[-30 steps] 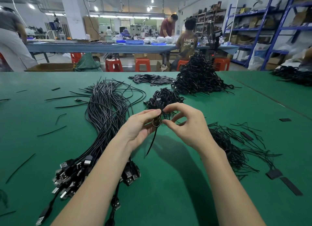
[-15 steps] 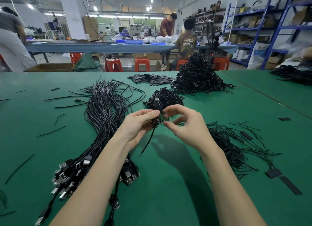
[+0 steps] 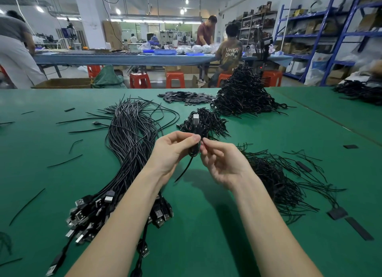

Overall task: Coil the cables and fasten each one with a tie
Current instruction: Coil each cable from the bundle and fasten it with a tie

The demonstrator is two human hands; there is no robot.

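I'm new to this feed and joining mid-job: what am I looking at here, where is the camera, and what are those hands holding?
There is no machine here. This is a single view from a camera worn on a person's head, looking forward and down at their two bare hands over a green cloth-covered table.

The left hand grips a small coiled black cable. The right hand pinches a thin black tie at the coil; one tie end hangs below.

On the table: to the left, a long bundle of loose black USB cables; to the right, a heap of thin black ties; beyond the hands, a small pile and a large pile of tied black coils.

Other workers are in the background.
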